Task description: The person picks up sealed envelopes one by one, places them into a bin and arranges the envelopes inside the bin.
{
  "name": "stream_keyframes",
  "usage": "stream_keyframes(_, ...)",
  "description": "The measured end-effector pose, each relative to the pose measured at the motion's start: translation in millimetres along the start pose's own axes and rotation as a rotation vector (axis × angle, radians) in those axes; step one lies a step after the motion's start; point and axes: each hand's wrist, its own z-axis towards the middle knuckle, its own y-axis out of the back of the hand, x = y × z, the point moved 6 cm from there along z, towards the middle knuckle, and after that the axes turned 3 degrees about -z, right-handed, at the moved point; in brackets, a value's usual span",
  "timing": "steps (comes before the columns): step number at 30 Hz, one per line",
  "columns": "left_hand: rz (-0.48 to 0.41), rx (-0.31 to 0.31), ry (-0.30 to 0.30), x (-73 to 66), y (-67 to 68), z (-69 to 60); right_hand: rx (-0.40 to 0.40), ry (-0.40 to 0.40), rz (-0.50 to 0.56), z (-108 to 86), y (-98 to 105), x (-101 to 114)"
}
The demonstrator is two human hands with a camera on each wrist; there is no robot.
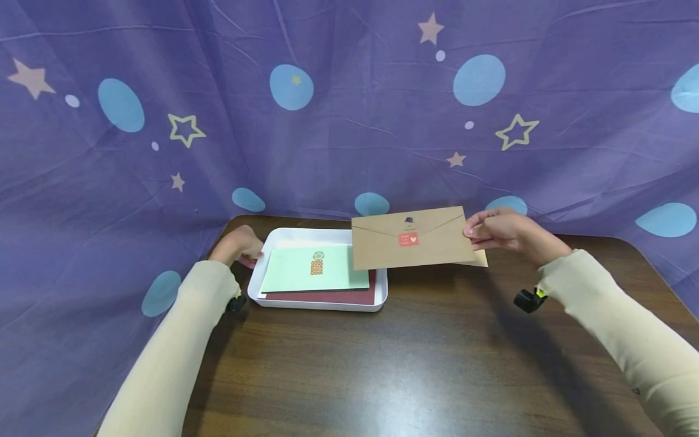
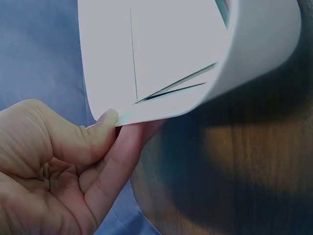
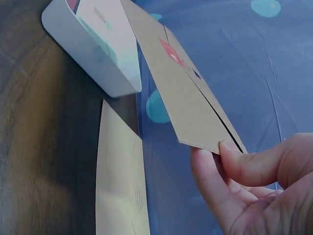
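A white tray (image 1: pixel 317 305) stands on the table; my left hand (image 1: pixel 243 244) pinches its left rim between thumb and fingers, as the left wrist view shows (image 2: pixel 83 152). Inside the tray lies a mint-green envelope (image 1: pixel 295 273) with a patterned sticker, on top of a dark red one (image 1: pixel 333 297). My right hand (image 1: pixel 498 229) pinches the right end of a brown kraft envelope (image 1: pixel 382 249) with a red heart sticker. That envelope is raised, its left end over the tray's right side. Below it a tan envelope (image 3: pixel 122 181) lies on the table, mostly hidden in the head view.
The dark wooden table (image 1: pixel 349 364) has rounded back corners. Behind it hangs a purple cloth (image 1: pixel 349 152) with stars and blue spots. Each wrist carries a small black camera, one of them (image 1: pixel 528 300) at the right sleeve.
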Motion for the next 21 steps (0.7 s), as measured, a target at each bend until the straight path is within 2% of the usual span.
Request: stream_keyframes(21, 0.000, -0.008, 0.002, 0.2, 1.0, -0.3, 0.022, 0.016, 0.051, 5.5, -45.8, 17.0)
